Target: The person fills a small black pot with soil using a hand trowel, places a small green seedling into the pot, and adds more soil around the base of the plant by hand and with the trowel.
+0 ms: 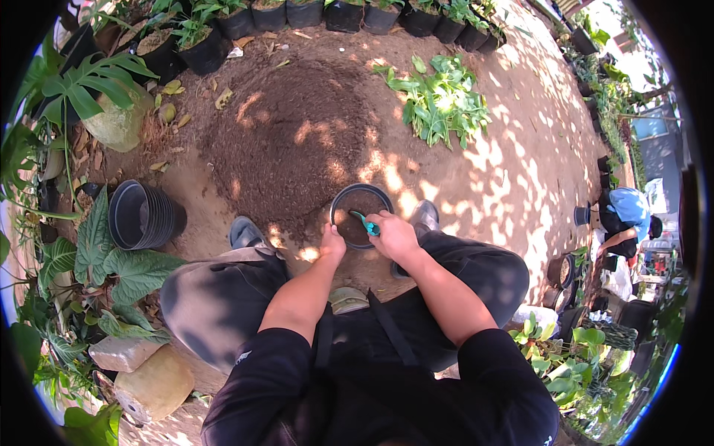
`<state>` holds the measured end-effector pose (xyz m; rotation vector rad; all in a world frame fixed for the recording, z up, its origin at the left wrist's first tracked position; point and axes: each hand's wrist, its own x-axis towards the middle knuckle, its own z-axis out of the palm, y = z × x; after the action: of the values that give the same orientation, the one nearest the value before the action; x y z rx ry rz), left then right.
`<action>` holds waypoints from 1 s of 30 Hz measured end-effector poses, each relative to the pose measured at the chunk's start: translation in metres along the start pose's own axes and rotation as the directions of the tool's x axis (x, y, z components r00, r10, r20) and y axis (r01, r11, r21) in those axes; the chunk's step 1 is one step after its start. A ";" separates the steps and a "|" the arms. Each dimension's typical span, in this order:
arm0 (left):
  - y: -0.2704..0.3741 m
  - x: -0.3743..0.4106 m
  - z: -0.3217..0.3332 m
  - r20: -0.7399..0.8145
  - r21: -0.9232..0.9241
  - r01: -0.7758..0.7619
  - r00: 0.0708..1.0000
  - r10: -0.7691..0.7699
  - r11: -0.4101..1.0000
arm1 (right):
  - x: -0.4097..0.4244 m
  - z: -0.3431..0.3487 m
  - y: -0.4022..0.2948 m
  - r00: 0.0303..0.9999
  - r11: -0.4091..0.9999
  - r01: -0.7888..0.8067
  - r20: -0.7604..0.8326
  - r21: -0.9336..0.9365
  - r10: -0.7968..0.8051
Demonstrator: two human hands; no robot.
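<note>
A round black plastic pot [361, 186] stands upright between my feet, at the near edge of a mound of dark soil [279, 134]. Brown soil [347, 229] is visible inside it. With my left hand [332, 243] I grip the pot's rim on its near left side. My right hand [393, 235] is closed around the teal handle of a small garden hand tool [370, 225], held over the pot's right side. The tool's narrow end points left into the pot, against the soil; my fingers hide part of the handle.
Nested black pots [148, 214] lean at the left beside broad-leaved plants [134, 273]. Leafy green cuttings [446, 103] lie on the ground beyond the mound. Black planted grow bags [304, 14] line the far edge. Stones [153, 384] sit lower left. Another person [630, 209] bends at far right.
</note>
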<state>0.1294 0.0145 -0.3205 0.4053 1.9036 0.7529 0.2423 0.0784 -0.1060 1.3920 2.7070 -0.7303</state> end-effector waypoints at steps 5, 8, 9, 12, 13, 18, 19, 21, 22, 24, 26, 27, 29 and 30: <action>0.004 -0.003 -0.002 -0.008 -0.013 0.010 1.000 -0.010 1.000 | -0.001 -0.006 -0.008 1.000 1.000 0.020 0.003 -0.006 -0.020; 0.006 -0.006 -0.003 -0.018 0.014 -0.015 1.000 0.015 1.000 | -0.002 -0.010 -0.009 1.000 1.000 0.022 0.002 -0.009 -0.022; 0.007 -0.005 -0.003 -0.021 0.016 -0.018 1.000 0.018 1.000 | -0.003 -0.012 -0.011 1.000 1.000 0.024 0.002 -0.005 -0.024; 0.007 -0.006 -0.003 -0.009 0.001 0.005 1.000 -0.005 1.000 | -0.004 -0.021 -0.016 1.000 1.000 0.023 0.010 0.006 -0.023; 0.008 -0.006 -0.002 0.001 -0.006 0.018 1.000 -0.018 1.000 | -0.005 -0.024 -0.017 1.000 1.000 0.018 0.019 0.008 -0.018; 0.000 0.002 -0.002 -0.011 -0.028 -0.015 1.000 0.015 1.000 | -0.005 -0.034 -0.025 1.000 0.999 0.008 0.023 0.038 -0.009; -0.001 0.003 -0.001 -0.014 -0.019 -0.021 1.000 0.021 1.000 | -0.005 -0.035 -0.025 1.000 0.999 0.004 0.022 0.039 -0.004; -0.001 0.003 0.000 0.009 -0.022 -0.003 1.000 0.003 1.000 | -0.006 -0.037 -0.023 1.000 0.999 -0.011 0.028 0.034 0.010; 0.000 0.002 0.001 0.022 -0.022 0.005 1.000 -0.005 1.000 | -0.007 -0.039 -0.022 0.999 0.999 -0.021 0.033 0.029 0.020; -0.001 0.003 0.002 0.010 -0.023 -0.018 1.000 0.019 1.000 | -0.007 -0.042 -0.021 0.999 0.999 -0.032 0.043 0.021 0.031; -0.004 0.006 0.002 -0.003 -0.029 -0.036 0.999 0.036 0.999 | -0.007 -0.047 -0.022 0.998 0.999 -0.035 0.050 0.015 0.034; -0.006 0.007 0.001 -0.010 -0.032 -0.041 0.999 0.041 0.999 | -0.007 -0.051 -0.023 0.997 0.999 -0.049 0.057 0.020 0.048; -0.010 0.011 -0.002 -0.015 -0.035 -0.037 0.999 0.036 0.999 | -0.007 -0.062 -0.026 0.995 0.997 -0.074 0.070 0.029 0.072; -0.007 0.009 -0.001 0.001 -0.030 -0.030 1.000 0.030 0.999 | -0.009 -0.070 -0.024 0.996 0.997 -0.069 0.061 0.023 0.068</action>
<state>0.1249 0.0139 -0.3311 0.4166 1.8857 0.8001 0.2434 0.0883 -0.0322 1.4364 2.6001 -0.7907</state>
